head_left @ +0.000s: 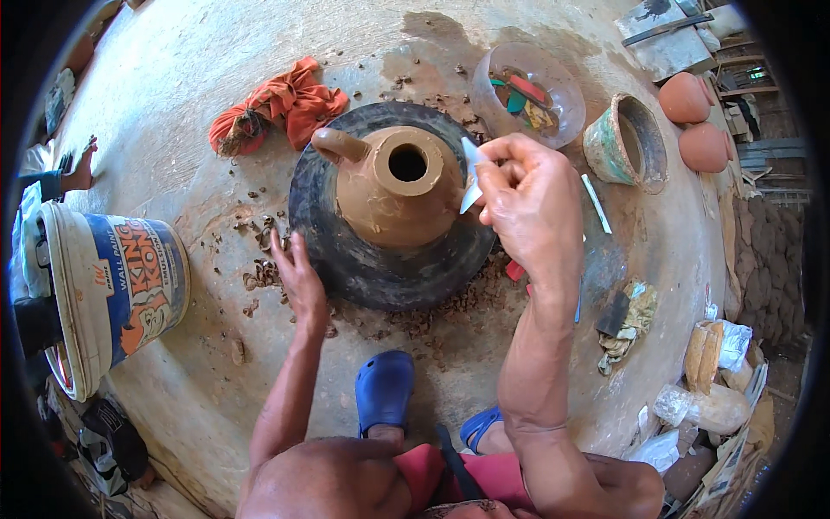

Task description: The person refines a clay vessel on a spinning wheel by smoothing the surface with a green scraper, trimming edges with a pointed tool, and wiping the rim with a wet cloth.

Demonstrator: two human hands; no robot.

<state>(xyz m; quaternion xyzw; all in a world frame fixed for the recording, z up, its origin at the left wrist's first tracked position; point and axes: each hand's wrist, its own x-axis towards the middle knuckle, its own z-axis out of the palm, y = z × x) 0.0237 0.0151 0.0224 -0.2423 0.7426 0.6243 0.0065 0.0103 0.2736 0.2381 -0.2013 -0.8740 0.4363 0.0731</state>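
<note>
A brown clay pot [373,206] stands upright on a dark round potter's wheel [415,290]. It has a round opening on top, and a thick handle or spout [337,145] juts out at its upper left. My right hand [538,199] pinches a thin, pale bluish-white scraper [471,164] against or just beside the pot's right side; whether it touches, I cannot tell. My left hand [301,281] rests at the wheel's left rim, fingers apart and holding nothing. Clay shavings [259,275] lie around the wheel.
An orange cloth [290,104] lies beyond the wheel. A clear tub [566,91] of coloured scraps and a worn bucket [635,147] stand far right. A large paint bucket [147,285] is at left, a bare foot [82,164] behind it. Blue clogs [383,389] are below.
</note>
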